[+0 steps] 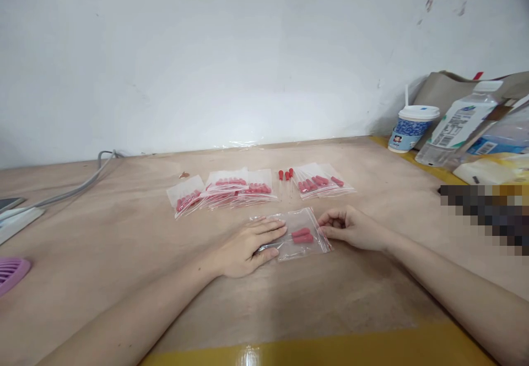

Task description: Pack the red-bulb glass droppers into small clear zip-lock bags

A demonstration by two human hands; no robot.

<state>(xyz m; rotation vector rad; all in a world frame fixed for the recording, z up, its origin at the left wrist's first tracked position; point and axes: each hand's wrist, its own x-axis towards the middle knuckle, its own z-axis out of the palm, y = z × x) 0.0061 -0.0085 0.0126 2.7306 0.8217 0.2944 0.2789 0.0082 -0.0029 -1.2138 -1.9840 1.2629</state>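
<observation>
Head view: left hand (248,245) spread flat, pressing a clear plastic zip bag (308,224) holding red-capped droppers (302,236). Right hand (351,227) curled, fingertips pinching the bag's right edge on the pale wooden table (124,233)
</observation>
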